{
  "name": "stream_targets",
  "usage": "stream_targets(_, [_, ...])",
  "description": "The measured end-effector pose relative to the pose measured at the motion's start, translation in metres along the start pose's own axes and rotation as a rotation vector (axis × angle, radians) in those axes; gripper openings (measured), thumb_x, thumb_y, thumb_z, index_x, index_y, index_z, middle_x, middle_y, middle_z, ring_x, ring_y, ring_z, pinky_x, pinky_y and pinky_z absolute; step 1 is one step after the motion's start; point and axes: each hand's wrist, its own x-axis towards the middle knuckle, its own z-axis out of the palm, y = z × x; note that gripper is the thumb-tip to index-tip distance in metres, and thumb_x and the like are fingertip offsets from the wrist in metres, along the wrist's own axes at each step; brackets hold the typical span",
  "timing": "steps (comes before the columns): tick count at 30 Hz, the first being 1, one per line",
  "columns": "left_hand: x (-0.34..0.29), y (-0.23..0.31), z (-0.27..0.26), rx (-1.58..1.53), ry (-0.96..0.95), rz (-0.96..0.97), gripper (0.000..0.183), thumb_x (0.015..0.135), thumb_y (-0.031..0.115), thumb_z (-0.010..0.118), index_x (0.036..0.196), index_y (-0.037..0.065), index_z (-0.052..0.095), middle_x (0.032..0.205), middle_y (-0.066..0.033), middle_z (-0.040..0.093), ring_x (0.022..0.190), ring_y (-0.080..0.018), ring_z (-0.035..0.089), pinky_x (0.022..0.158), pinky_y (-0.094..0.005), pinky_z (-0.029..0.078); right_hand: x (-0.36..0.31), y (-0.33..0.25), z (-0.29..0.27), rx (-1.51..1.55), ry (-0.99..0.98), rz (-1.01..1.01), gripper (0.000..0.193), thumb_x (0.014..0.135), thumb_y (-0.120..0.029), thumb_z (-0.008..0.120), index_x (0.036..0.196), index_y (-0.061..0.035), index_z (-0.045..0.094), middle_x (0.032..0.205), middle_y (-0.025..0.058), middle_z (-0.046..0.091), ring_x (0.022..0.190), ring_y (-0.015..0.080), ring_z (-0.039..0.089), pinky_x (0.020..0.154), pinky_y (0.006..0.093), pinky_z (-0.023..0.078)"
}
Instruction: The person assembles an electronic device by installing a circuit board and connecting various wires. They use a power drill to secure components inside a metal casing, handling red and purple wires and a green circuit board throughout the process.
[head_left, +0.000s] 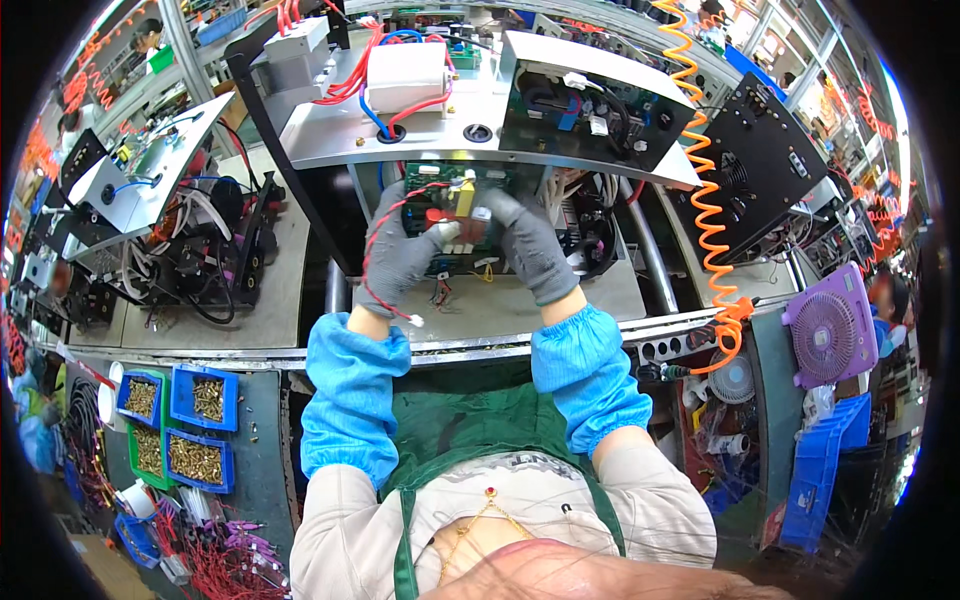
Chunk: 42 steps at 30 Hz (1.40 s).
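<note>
Under the overhanging metal shelf of an open chassis, I have a green circuit board between my two grey-gloved hands. My left hand is closed at the board's left edge, its thumb over the front beside a red part. At the right edge my right hand is closed too, its fingers slightly blurred and partly hidden. A yellow block-shaped component stands out on the board. The twisted red-and-black wire runs from the board across my left hand, ending in a loose white plug.
Overhead, the metal shelf carries a white cylinder with red and blue cables. An orange coiled hose hangs at right. Other open chassis flank mine. Blue bins of brass fasteners sit at lower left; a purple fan stands right.
</note>
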Motion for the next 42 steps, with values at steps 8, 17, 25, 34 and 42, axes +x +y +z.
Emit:
stream_targets(8, [0.01,0.033,-0.034,0.678,-0.119,0.101,0.041,0.081,0.018,0.054,0.121,0.011,0.054,0.085,-0.0179,0.053,0.08,-0.0343,0.057,0.073,-0.0404,0.048,0.019,0.036,-0.021,-0.064,0.261,-0.224,0.027,0.084,-0.023,0.063,0.1,-0.0012,0.063,0.095,0.0035,0.062,0.086,0.0132,0.056,0.074,0.0274,0.044])
stream_targets(17, [0.017,0.008,-0.024,1.019,0.045,0.026,0.014,0.081,0.022,0.056,0.089,0.011,0.058,0.072,-0.0141,0.06,0.069,-0.0367,0.06,0.063,-0.0458,0.048,0.003,0.005,0.008,-0.398,0.271,-0.272,0.026,0.085,-0.023,0.062,0.101,-0.0028,0.061,0.094,0.004,0.061,0.084,0.0147,0.054,0.076,0.0283,0.043])
stream_targets(25, [0.014,-0.011,-0.026,0.629,0.038,-0.074,0.025,0.087,0.028,0.056,0.084,0.003,0.056,0.068,-0.0176,0.058,0.065,-0.0316,0.059,0.059,-0.0405,0.047,0.013,0.014,-0.005,-0.375,0.265,-0.287,0.028,0.084,-0.027,0.063,0.095,-0.0021,0.062,0.091,0.0043,0.061,0.082,0.0138,0.054,0.073,0.0287,0.043])
stream_targets(34, [0.015,-0.011,-0.01,-0.905,-0.04,-0.341,0.047,0.09,0.017,0.057,0.133,0.006,0.044,0.104,-0.0083,0.063,0.09,-0.0145,0.063,0.078,-0.0255,0.052,0.012,0.009,-0.005,-0.409,0.191,-0.273,0.031,0.084,-0.029,0.063,0.097,-0.0015,0.063,0.09,0.0049,0.063,0.079,0.0122,0.054,0.069,0.0262,0.043])
stream_targets(42, [0.022,-0.012,0.0,-0.699,0.171,-0.37,0.024,0.083,0.007,0.059,0.106,0.001,0.065,0.095,-0.0084,0.066,0.078,-0.0135,0.063,0.069,-0.0232,0.051,0.013,0.014,-0.001,-0.311,0.165,-0.325,0.03,0.084,-0.025,0.064,0.104,-0.003,0.061,0.092,0.0043,0.064,0.082,0.0116,0.056,0.072,0.0255,0.045])
